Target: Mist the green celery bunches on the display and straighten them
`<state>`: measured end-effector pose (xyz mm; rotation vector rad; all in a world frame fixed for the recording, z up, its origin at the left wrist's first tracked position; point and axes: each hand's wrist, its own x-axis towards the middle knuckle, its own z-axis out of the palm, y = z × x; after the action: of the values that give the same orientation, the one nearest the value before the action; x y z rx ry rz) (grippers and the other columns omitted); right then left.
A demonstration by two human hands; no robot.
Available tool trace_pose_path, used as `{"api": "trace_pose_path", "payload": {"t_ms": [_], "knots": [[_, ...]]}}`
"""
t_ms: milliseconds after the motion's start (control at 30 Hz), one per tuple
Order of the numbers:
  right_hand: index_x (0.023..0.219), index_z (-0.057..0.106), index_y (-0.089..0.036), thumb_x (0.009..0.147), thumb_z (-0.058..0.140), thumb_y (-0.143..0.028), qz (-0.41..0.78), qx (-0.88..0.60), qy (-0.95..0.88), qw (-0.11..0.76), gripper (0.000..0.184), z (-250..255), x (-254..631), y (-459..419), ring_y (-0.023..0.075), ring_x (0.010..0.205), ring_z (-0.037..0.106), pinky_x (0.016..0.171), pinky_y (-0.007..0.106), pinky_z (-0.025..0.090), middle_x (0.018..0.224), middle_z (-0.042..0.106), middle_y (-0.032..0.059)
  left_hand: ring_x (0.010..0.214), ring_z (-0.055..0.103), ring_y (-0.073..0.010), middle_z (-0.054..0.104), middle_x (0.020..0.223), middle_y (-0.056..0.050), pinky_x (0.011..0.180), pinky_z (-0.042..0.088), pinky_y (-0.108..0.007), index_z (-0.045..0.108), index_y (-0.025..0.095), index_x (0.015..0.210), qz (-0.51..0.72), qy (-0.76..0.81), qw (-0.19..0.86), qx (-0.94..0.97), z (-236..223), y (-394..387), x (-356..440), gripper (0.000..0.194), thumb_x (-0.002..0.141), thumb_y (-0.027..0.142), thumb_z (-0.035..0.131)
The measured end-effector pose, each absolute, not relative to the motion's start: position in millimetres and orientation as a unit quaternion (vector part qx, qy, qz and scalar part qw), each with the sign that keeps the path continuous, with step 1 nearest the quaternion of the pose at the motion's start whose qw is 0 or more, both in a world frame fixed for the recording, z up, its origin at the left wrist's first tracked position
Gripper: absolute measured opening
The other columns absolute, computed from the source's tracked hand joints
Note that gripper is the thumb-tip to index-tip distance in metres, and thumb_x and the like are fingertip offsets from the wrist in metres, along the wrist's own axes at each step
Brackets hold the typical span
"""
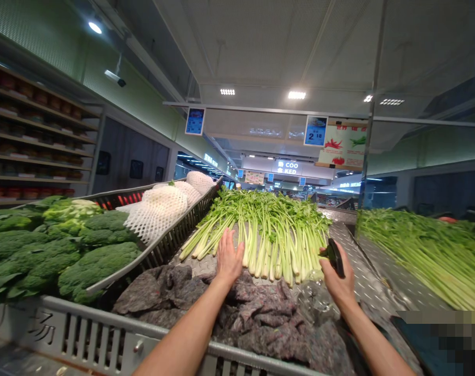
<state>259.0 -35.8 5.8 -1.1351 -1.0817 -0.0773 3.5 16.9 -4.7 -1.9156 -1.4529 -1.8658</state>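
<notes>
Celery stalks (266,235) lie ahead, running lengthwise away; left hand (230,258), fingers extended, appears empty; right hand (339,274) grips black object (336,257) alongside.

- celery (268,224) smack in the middle
- cloth (264,313) lying right in front of it
- foam nets (162,206) just left of the celery
- broccoli (57,256) further left, past those

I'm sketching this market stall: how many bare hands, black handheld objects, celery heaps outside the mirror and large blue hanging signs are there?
Bare hands: 2 (left hand, right hand)
Black handheld object: 1
Celery heap: 1
Large blue hanging signs: 2 (left sign, right sign)
Total: 6
</notes>
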Motion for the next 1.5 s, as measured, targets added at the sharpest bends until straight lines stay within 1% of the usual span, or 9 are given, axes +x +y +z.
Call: {"api": "trace_pose_path", "payload": {"t_ms": [267,400,533,700,900,1033,1233,1367,1500], "knots": [[0.115,0.048,-0.019,0.061,0.051,-0.032,-0.006,-0.501,-0.504,0.703,0.055,13.4,243.8,-41.7,0.0187,0.085,0.053,0.077,0.030,0.038,0.092,0.060,0.0029,0.123,0.030,-0.0243,0.032,0.133,-0.015,0.099,0.028,-0.046,0.038,0.013,0.119,-0.592,-0.460,0.092,-0.655,1.1,10.2,5.5,0.043,0.079,0.030,0.038],[0.109,0.052,-0.017,0.060,0.053,-0.029,0.032,-0.467,-0.507,0.724,0.050,24.3,222.2,-45.3,0.0177,0.081,0.054,0.075,0.028,0.039,0.088,0.061,0.0028,0.123,0.029,-0.0236,0.033,0.133,-0.013,0.099,0.027,-0.045,0.038,0.015,0.119,-0.551,-0.447,0.144,-0.690,8.2,7.3,-8.8,0.043,0.078,0.029,0.040],[0.112,0.049,-0.019,0.062,0.053,-0.027,0.049,-0.432,-0.501,0.748,0.051,39.5,202.1,-38.1,0.0163,0.078,0.054,0.072,0.028,0.039,0.089,0.061,0.0021,0.122,0.030,-0.0236,0.034,0.132,-0.014,0.099,0.027,-0.044,0.038,0.014,0.118,-0.547,-0.463,0.170,-0.677,14.2,11.0,-30.8,0.043,0.079,0.029,0.039],[0.115,0.047,-0.021,0.063,0.053,-0.025,0.048,-0.405,-0.505,0.761,0.053,53.1,181.1,-22.1,0.0164,0.082,0.054,0.074,0.028,0.039,0.093,0.061,0.0013,0.121,0.031,-0.0242,0.034,0.131,-0.015,0.098,0.028,-0.045,0.039,0.011,0.117,-0.559,-0.490,0.157,-0.650,7.3,21.1,-40.1,0.042,0.080,0.030,0.037],[0.108,0.052,-0.019,0.063,0.052,-0.028,0.095,-0.456,-0.522,0.715,0.046,35.5,168.7,-12.9,0.0150,0.070,0.053,0.062,0.025,0.040,0.084,0.060,0.0010,0.122,0.031,-0.0242,0.034,0.131,-0.015,0.099,0.027,-0.045,0.038,0.013,0.118,-0.573,-0.487,0.120,-0.648,-10.9,32.5,-42.8,0.042,0.080,0.032,0.035],[0.111,0.051,-0.019,0.061,0.051,-0.028,0.090,-0.449,-0.544,0.703,0.050,35.2,165.7,-20.4,0.0150,0.071,0.054,0.066,0.026,0.039,0.085,0.061,0.0006,0.121,0.031,-0.0247,0.035,0.131,-0.016,0.099,0.027,-0.044,0.039,0.010,0.118,-0.581,-0.517,0.090,-0.622,-11.8,36.2,-48.9,0.045,0.081,0.034,0.033],[0.116,0.047,-0.020,0.062,0.052,-0.028,0.089,-0.444,-0.526,0.720,0.055,34.7,162.5,-26.3,0.0151,0.074,0.054,0.068,0.027,0.039,0.090,0.061,0.0012,0.122,0.030,-0.0242,0.034,0.131,-0.016,0.100,0.026,-0.042,0.039,0.009,0.119,-0.586,-0.528,0.075,-0.610,-10.6,32.8,-48.9,0.047,0.080,0.035,0.032],[0.119,0.043,-0.020,0.062,0.053,-0.028,0.081,-0.433,-0.515,0.736,0.058,29.2,167.0,-21.9,0.0153,0.081,0.054,0.074,0.027,0.039,0.094,0.061,0.0017,0.123,0.029,-0.0238,0.033,0.132,-0.015,0.101,0.026,-0.042,0.039,0.009,0.119,-0.583,-0.534,0.069,-0.609,-9.5,27.7,-47.3,0.046,0.080,0.034,0.032],[0.121,0.041,-0.019,0.062,0.053,-0.027,0.071,-0.420,-0.505,0.750,0.061,31.1,168.6,-23.9,0.0155,0.083,0.054,0.076,0.027,0.039,0.093,0.061,0.0023,0.123,0.027,-0.0234,0.031,0.133,-0.015,0.103,0.023,-0.040,0.038,0.007,0.119,-0.574,-0.541,0.062,-0.612,-8.3,24.3,-47.2,0.048,0.080,0.034,0.031]]}}
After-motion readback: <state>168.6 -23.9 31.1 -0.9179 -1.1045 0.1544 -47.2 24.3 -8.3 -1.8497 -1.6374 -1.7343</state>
